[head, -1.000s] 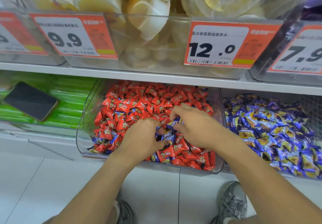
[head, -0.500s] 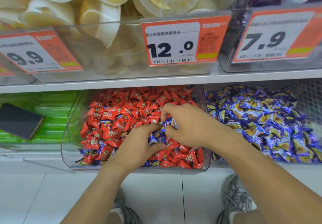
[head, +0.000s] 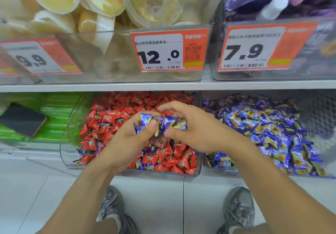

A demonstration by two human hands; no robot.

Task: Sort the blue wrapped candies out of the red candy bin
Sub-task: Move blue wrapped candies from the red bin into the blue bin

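Note:
A clear bin (head: 69,153) on the lower shelf is full of red wrapped candies (head: 112,117), with a few blue ones mixed in along its front. Above the bin's middle, my left hand (head: 125,142) grips blue wrapped candies (head: 145,120) between curled fingers and thumb. My right hand (head: 198,128) is right beside it, its fingers curled round more blue candies (head: 171,122). Both hands are raised a little over the red pile. The bin of blue candies (head: 269,130) stands directly to the right.
A dark phone (head: 21,119) lies on green packs in the left bin. The upper shelf (head: 163,86) overhangs, carrying clear bins with orange price tags (head: 169,50). White floor tiles and my grey shoes (head: 238,210) are below.
Both hands have lifted out of the red pile with blue candies gathered between them. The camera has shifted, so the bins sit further left in view.

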